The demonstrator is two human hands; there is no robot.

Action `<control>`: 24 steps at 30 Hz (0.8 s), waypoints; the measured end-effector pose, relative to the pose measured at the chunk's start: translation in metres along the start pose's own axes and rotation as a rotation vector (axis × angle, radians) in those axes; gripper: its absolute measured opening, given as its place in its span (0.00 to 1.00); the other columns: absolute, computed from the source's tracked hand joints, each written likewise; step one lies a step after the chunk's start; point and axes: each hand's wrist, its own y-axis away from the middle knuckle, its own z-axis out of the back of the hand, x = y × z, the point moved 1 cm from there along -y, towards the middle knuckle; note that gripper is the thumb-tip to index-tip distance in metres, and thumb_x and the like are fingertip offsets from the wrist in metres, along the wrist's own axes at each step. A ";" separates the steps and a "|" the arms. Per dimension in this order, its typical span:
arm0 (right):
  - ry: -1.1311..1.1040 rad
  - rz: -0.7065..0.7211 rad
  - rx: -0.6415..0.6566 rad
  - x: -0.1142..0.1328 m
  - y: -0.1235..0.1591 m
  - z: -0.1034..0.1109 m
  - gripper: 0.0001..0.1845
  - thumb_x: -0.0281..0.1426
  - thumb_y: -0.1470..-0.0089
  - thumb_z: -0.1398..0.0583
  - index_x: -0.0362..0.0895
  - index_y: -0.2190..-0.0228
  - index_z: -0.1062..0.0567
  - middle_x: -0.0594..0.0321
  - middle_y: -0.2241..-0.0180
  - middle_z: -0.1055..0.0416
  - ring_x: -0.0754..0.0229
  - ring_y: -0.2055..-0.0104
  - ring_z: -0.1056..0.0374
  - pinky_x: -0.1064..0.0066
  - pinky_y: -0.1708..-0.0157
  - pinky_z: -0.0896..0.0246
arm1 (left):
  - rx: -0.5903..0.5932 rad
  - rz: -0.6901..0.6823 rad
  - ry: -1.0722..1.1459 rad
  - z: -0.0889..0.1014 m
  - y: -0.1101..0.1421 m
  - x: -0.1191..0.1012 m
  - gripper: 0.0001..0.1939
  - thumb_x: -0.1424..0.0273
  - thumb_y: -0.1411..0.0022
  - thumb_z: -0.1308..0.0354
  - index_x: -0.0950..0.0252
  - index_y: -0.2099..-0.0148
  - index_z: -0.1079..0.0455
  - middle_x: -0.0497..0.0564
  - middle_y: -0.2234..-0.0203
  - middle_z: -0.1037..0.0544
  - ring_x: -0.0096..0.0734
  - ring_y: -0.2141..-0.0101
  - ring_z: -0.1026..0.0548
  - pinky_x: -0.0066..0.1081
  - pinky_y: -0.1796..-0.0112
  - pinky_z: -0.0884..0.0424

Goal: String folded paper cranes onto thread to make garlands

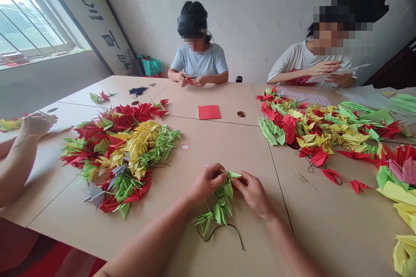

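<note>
Both my hands meet over the near middle of the table. My left hand (pixel 212 181) pinches one end of a light green folded paper crane (pixel 233 175). At its other end, the fingertips of my right hand (pixel 253 190) are closed on the same crane. Below them hangs a string of green paper cranes (pixel 222 207), its lower end resting on the tabletop. A dark cord (pixel 224 226) curls out from beneath that string toward me.
A big heap of red, yellow and green cranes (pixel 120 143) lies left, another pile (pixel 312 125) right. Red paper squares (pixel 209 112) sit mid-table. Needles (pixel 304 178) lie at right. Two people sit opposite; a co-worker's hand (pixel 37 123) is at far left.
</note>
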 end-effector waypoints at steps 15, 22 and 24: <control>0.057 0.012 -0.021 0.007 0.000 -0.001 0.20 0.48 0.56 0.39 0.42 0.76 0.28 0.66 0.78 0.35 0.63 0.74 0.40 0.73 0.73 0.42 | 0.044 -0.004 0.149 0.002 -0.001 -0.002 0.15 0.60 0.48 0.40 0.67 0.70 0.37 0.47 0.77 0.32 0.22 0.75 0.36 0.25 0.74 0.42; 0.122 0.054 -0.029 0.009 -0.002 0.000 0.19 0.46 0.55 0.38 0.42 0.73 0.26 0.65 0.77 0.33 0.62 0.73 0.40 0.73 0.72 0.43 | -0.012 0.008 0.151 -0.003 -0.003 0.001 0.15 0.60 0.49 0.40 0.66 0.70 0.38 0.44 0.79 0.35 0.20 0.77 0.39 0.23 0.76 0.44; 0.155 0.074 -0.032 0.008 -0.002 0.000 0.17 0.45 0.53 0.39 0.42 0.74 0.27 0.66 0.78 0.35 0.63 0.74 0.42 0.74 0.73 0.44 | -0.010 0.015 0.157 -0.003 -0.004 0.002 0.15 0.60 0.50 0.40 0.66 0.70 0.39 0.43 0.80 0.36 0.19 0.78 0.39 0.23 0.76 0.45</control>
